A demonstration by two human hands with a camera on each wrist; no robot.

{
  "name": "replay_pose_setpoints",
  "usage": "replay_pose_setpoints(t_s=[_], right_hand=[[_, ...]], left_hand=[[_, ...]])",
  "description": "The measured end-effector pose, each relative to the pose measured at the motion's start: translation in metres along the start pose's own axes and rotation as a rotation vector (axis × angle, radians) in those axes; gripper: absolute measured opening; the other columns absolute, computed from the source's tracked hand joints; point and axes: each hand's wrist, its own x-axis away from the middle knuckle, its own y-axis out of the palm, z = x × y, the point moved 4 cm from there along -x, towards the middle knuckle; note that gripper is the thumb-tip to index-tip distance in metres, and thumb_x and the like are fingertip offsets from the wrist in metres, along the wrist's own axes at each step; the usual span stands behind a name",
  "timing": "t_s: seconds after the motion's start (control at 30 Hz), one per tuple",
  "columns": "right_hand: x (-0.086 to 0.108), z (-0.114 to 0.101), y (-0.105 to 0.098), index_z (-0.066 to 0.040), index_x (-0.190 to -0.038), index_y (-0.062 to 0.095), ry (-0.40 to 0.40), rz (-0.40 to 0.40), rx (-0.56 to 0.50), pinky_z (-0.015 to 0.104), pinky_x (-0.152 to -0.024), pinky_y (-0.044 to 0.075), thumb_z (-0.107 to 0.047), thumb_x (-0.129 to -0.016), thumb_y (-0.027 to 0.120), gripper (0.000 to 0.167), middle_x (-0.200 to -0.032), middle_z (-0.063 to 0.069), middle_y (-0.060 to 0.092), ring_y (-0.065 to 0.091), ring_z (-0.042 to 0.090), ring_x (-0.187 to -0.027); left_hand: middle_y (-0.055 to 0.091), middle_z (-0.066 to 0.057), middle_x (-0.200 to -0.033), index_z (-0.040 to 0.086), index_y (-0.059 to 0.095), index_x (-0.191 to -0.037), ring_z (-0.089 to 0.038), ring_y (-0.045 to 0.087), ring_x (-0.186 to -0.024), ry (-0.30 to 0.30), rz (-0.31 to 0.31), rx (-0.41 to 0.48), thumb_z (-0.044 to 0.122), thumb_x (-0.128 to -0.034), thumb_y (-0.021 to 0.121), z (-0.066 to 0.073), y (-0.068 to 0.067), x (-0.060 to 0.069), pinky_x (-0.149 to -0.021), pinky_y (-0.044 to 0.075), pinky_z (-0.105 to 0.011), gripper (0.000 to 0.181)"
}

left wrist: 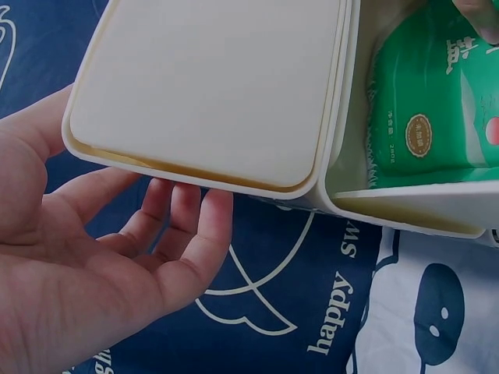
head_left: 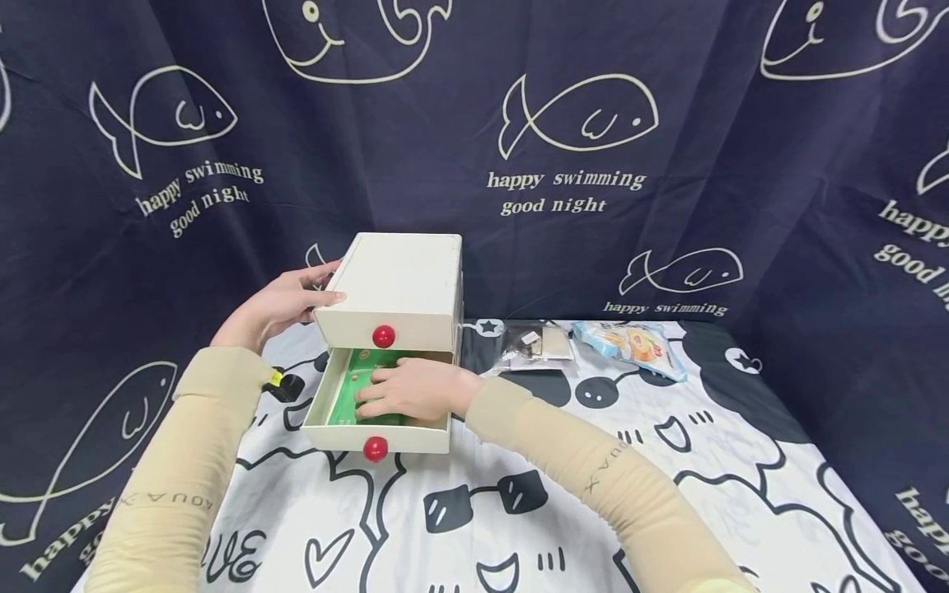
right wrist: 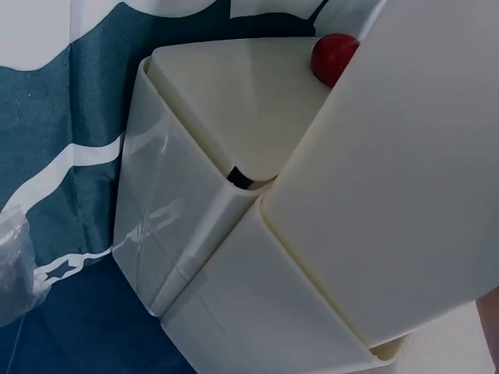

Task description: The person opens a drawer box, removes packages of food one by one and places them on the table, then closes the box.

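A small white two-drawer cabinet [head_left: 404, 272] with red knobs stands on the cloth. Its lower drawer [head_left: 319, 439] is pulled out, and the upper one is closed. Inside the lower drawer lies a green packet [head_left: 347, 395], apparently of salt, printed with white characters and a round brown seal in the left wrist view. My left hand [head_left: 285, 301] rests against the cabinet's upper left side, thumb at its top edge. Reaching into the drawer, my right hand [head_left: 411, 389] lies over the packet with fingers extended; a fingertip touches it in the left wrist view.
Right of the cabinet lie a clear plastic bag [head_left: 537, 344] with dark and beige contents and a light blue snack bag [head_left: 633, 346]. A black item with a yellow label [head_left: 283, 383] sits left of the drawer. A dark curtain [head_left: 445, 165] hangs close behind.
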Motion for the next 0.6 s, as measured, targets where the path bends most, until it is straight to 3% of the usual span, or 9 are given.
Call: replay_pose_setpoints(t_s=[0.4, 0.6], right_hand=[[-0.006, -0.002, -0.001, -0.029, -0.14, 0.039, -0.029, 0.039, 0.03, 0.034, -0.082, 0.048, -0.026, -0.088, 0.064, 0.057, -0.139, -0.006, 0.042, 0.041, 0.018, -0.12], [-0.011, -0.002, 0.001, -0.031, -0.141, 0.035, -0.022, 0.005, 0.016, 0.036, -0.086, 0.047, -0.025, -0.088, 0.066, 0.062, -0.14, -0.005, 0.038, 0.038, 0.019, -0.123]], left_hand=[[0.033, -0.01, -0.139, 0.024, 0.026, -0.15, -0.022, 0.049, -0.103, 0.006, 0.012, 0.004, 0.031, -0.0855, 0.07, -0.001, 0.0, -0.002, -0.077, 0.044, -0.033, 0.079], [0.031, -0.012, -0.141, 0.024, 0.025, -0.151, -0.019, 0.05, -0.097, 0.008, 0.005, -0.004, 0.03, -0.0877, 0.068, -0.001, 0.0, -0.003, -0.073, 0.044, -0.03, 0.076]])
